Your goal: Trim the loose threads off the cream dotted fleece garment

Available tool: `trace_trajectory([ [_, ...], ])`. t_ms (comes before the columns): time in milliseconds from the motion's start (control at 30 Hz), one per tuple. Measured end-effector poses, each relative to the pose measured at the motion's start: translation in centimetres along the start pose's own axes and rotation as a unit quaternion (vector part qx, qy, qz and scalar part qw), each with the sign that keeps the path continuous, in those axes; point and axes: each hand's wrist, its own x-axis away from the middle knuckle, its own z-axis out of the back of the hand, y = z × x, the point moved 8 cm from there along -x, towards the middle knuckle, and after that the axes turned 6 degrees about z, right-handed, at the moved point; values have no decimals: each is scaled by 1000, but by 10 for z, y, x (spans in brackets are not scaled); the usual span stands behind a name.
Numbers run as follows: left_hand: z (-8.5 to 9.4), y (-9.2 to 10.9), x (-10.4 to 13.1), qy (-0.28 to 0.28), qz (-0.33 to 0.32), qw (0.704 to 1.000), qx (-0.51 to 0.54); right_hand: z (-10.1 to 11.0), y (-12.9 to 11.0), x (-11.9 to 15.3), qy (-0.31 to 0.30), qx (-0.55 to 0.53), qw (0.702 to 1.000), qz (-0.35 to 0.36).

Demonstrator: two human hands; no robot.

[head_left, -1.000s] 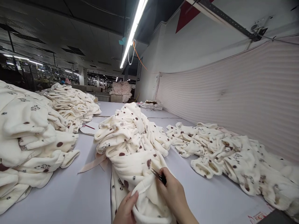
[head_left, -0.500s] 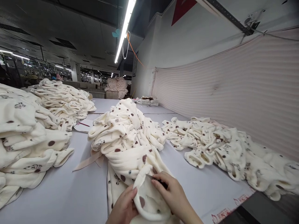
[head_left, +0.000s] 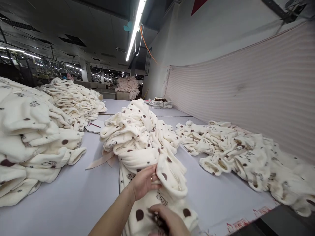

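Observation:
A cream fleece garment [head_left: 180,160] with brown dots lies before me, its rounded open end facing me. My left hand [head_left: 145,182] pinches the left edge of that opening between thumb and fingers. Lower down, over the dotted cloth near the bottom of the view, is my right hand [head_left: 169,219], closed around small dark thread snips [head_left: 158,219]. Motion blurs the snips and fingertips. Behind my hands rises a heap of the same fleece garments [head_left: 133,131], with a pale pink strip [head_left: 100,160] sticking out on its left.
More dotted garments are piled at the left [head_left: 31,131] and spread along the right [head_left: 236,154]. A paper with a red pen [head_left: 94,125] lies behind the left heap. Folded stacks [head_left: 159,103] stand at the back. Pink striped cloth [head_left: 233,88] covers the wall.
My right hand has drawn the snips away from the opening, down toward me. My left hand has moved up along the opening's left edge. The view has shifted slightly left.

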Motion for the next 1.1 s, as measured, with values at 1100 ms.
trace_trajectory([
  [1100, 77, -61, 64, 239, -275, 919, -153, 46, -35, -35, -3, 101, 994, 33],
])
